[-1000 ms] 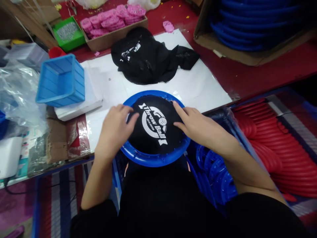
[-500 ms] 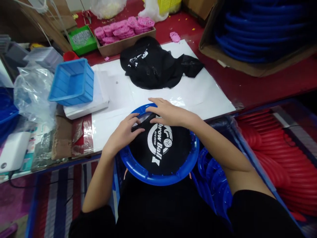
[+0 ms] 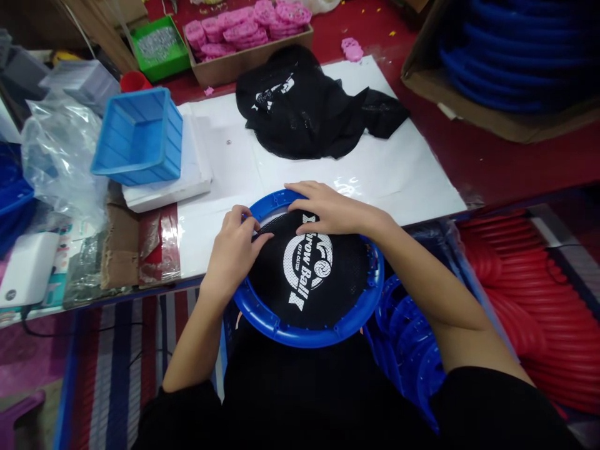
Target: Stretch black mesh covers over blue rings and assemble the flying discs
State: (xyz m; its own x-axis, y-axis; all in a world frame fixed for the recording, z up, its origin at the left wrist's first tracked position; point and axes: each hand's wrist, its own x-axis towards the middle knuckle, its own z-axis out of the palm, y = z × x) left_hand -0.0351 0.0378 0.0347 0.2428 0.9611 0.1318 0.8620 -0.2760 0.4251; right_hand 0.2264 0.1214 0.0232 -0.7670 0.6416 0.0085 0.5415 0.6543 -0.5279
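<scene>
A blue plastic ring (image 3: 300, 334) lies at the table's near edge with a black mesh net (image 3: 328, 287) printed in white stretched over it. My left hand (image 3: 234, 250) pinches the net's loose edge at the ring's upper left. My right hand (image 3: 328, 209) presses flat on the net's top edge, fingers pointing left. A gap shows between net and ring near both hands.
A pile of black nets (image 3: 304, 109) lies on white sheets (image 3: 412, 175). A blue bin (image 3: 138, 137) sits left; a green tray (image 3: 157, 47) and a box of pink parts (image 3: 248, 31) behind. Blue rings fill a carton (image 3: 506, 56); red rings (image 3: 529, 275) and blue rings (image 3: 407, 350) lie right.
The ring and net turned counter-clockwise. My right hand moved from the net's right side to its top edge, and my left hand closed into a pinch on the net's upper-left edge.
</scene>
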